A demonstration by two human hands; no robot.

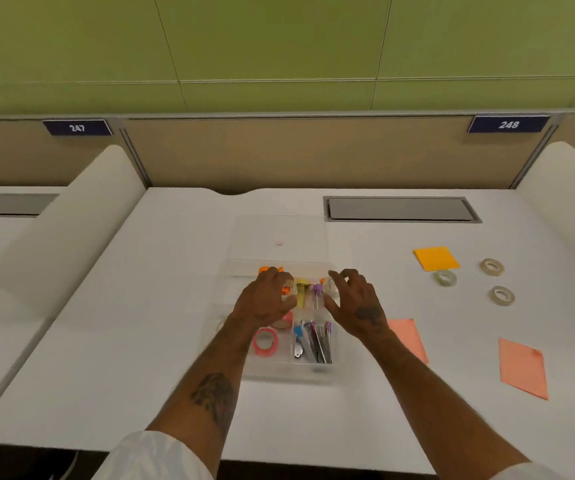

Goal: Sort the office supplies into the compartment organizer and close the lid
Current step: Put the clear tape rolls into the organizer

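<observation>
The clear compartment organizer [317, 370] sits mid-table, its lid [279, 233] lying open and flat behind it. The near compartments hold pink tape rolls [264, 342] and binder clips [314, 342]; the far ones hold yellow, purple and orange items [301, 289]. My left hand [262, 303] is over the far left compartments, fingers curled round a clear tape roll [288, 293]. My right hand [355, 303] hovers over the far right, index finger and thumb around another clear tape roll [331, 286]. Motion blur softens both grips.
Three clear tape rolls [447, 277] [492, 266] [502, 295] lie on the table to the right. An orange sticky pad [436, 258] and two salmon note sheets [409, 336] [523, 368] lie there too. A grey cable hatch [400, 208] is at the back right, and white dividers flank the desk.
</observation>
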